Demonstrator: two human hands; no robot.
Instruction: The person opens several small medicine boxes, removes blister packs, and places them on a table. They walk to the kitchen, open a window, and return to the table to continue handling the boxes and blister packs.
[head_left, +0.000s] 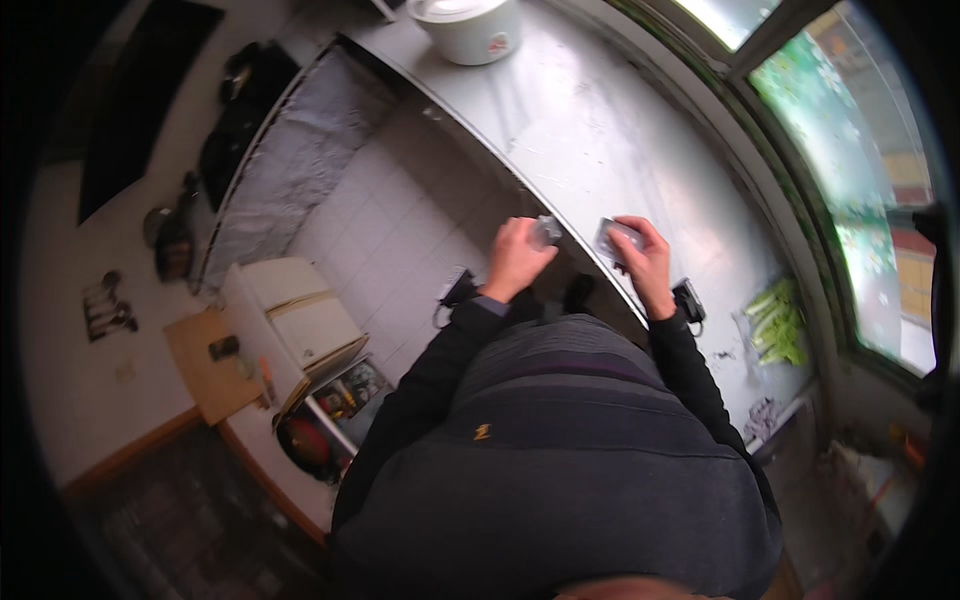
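My left hand is closed around a small clear, crumpled-looking piece, perhaps plastic, just off the counter's front edge. In my right hand is a small flat greyish translucent item, pinched under the thumb above the counter. Some dark bit shows beneath that item, too blurred to name. The two hands are apart, on either side of the counter edge. Each wrist wears a strapped black device, one at the left wrist and one at the right.
A white lidded pot stands at the counter's far end. Green leafy vegetables lie at the right near the window, with purplish pieces nearer me. To the left are a white refrigerator and an open drawer.
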